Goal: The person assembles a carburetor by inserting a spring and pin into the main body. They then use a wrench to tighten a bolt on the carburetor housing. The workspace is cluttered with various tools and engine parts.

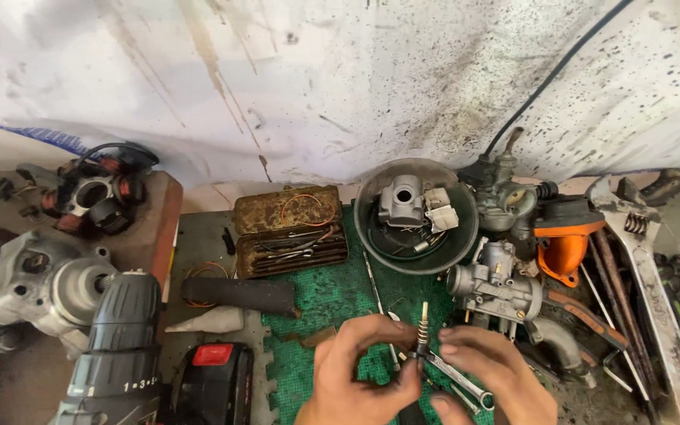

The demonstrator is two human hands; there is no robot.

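Low in the middle of the head view, my left hand (360,370) and my right hand (493,374) meet over a green mat (324,295). Between their fingertips stands a thin metal needle with a small coil spring (423,330), held upright by both hands. Just under my right hand lies a small spanner (462,383). A grey carburettor (493,287) rests on the mat right behind my right hand. Farther back a round metal bowl (379,244) holds a grey carburettor part (400,201) and small white pieces.
An open rusty tin (290,230) of small tools lies behind the mat. A black cordless drill (116,346) and grey engine part (33,283) sit left, a black rubber grip (238,295) between. An orange part (564,248), second carburettor (505,193) and large wrench (655,275) crowd the right.
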